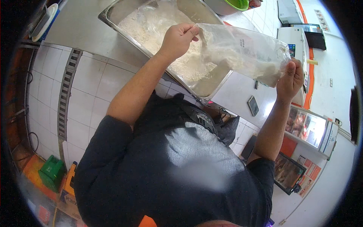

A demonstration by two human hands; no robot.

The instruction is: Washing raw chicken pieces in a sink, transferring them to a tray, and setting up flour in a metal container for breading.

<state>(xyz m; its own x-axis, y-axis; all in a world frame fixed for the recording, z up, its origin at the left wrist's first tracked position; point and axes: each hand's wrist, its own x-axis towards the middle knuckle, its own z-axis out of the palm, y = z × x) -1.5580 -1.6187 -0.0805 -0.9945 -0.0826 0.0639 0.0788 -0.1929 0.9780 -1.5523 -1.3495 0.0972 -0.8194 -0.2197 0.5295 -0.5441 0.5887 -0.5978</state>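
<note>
A clear plastic bag [253, 43] with some pale flour inside stretches between my two hands. My left hand [177, 41] pinches the bag's edge at its left end, over the flour. At the other end my right hand [290, 79] grips a bunched corner, beyond the tray's right side. Beneath the left part of the bag lies a deep rectangular metal tray [204, 99] on the counter. Pale flour [141, 28] covers much of its bottom, heaped unevenly. Some of the flour and the tray's right part show only hazily through the plastic.
On the metal counter [81, 24] right of the tray lies a phone [253, 106]. A green basket [239, 3] in a bowl stands behind the tray. A glass-fronted display cooler [308, 126] is at the right, and a green container [51, 173] at the lower left.
</note>
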